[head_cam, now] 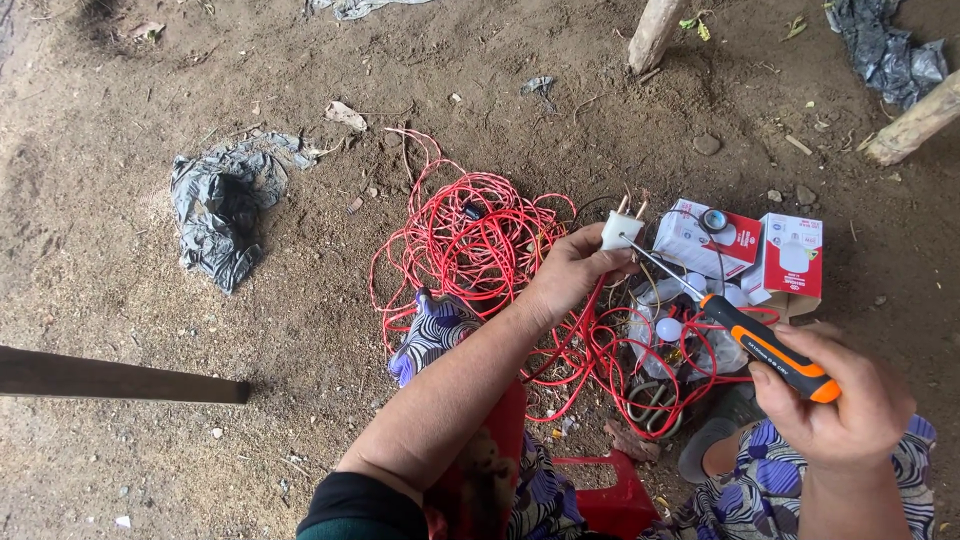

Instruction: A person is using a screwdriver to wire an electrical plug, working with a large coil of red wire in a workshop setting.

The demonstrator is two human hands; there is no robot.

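1. Fingers of the left hand (570, 272), at the centre of the frame, are closed around a white two-pin plug (620, 229), its metal pins pointing up and away.
2. Right hand (845, 400), at the lower right, grips the orange-and-black handle of a screwdriver (765, 346), fingers wrapped around it.
3. Screwdriver shaft runs up and to the left, and its tip meets the side of the plug.
4. Red wire (480, 245) lies in a loose tangle on the dirt ground (120, 300) just beyond the left hand, with loops trailing toward the lower right under the screwdriver.
5. Two red-and-white bulb boxes (790, 258) sit side by side right of centre, just beyond the plug.
6. A clear bag holding white bulbs (668, 328) rests among the wire loops below the boxes.
7. A crumpled black plastic sheet (215, 210) lies to the left, well apart from the wire.
8. A wooden bar (110, 378) enters from the left edge at mid-height.
9. A red plastic stool (615, 495) shows at the bottom centre, between the person's patterned blue-and-white trouser legs.
10. Two pale wooden posts (915, 125) stand at the upper right, with more dark plastic between them.
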